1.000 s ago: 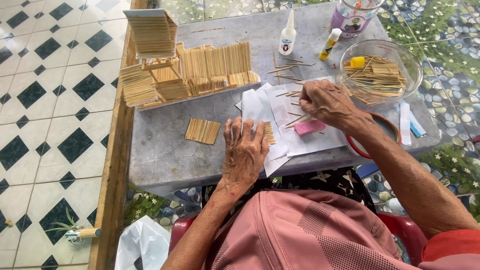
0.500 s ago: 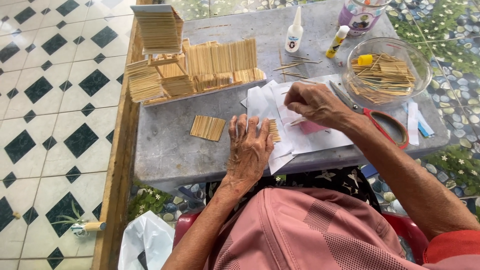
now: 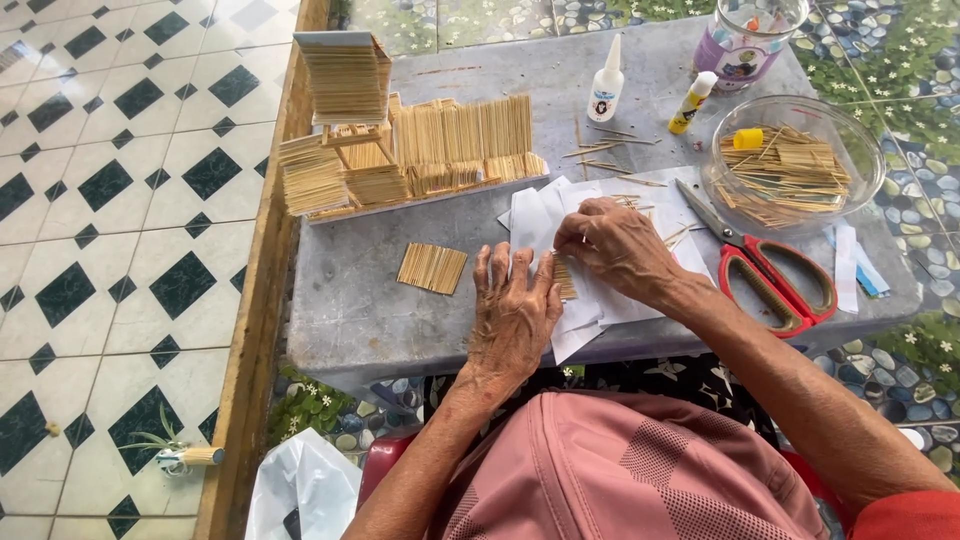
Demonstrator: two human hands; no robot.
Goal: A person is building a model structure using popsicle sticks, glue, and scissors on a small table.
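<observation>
My left hand (image 3: 515, 315) lies flat, fingers spread, on white paper sheets (image 3: 535, 215) on the grey table (image 3: 350, 310), pressing beside a small panel of glued thin sticks (image 3: 565, 280). My right hand (image 3: 615, 245) reaches over the same panel, its fingertips pinched at the panel's upper edge; whether it holds a stick is hidden. A finished flat stick panel (image 3: 432, 268) lies to the left of my left hand.
A model house of sticks (image 3: 400, 150) stands at the table's back left. A glass bowl of loose sticks (image 3: 785, 170), red-handled scissors (image 3: 765, 270), two glue bottles (image 3: 606, 85) and a jar (image 3: 745, 40) lie right and behind. Tiled floor lies left.
My right hand has moved left from the loose sticks near the bowl onto the small panel by my left hand. The left hand has stayed flat on the paper.
</observation>
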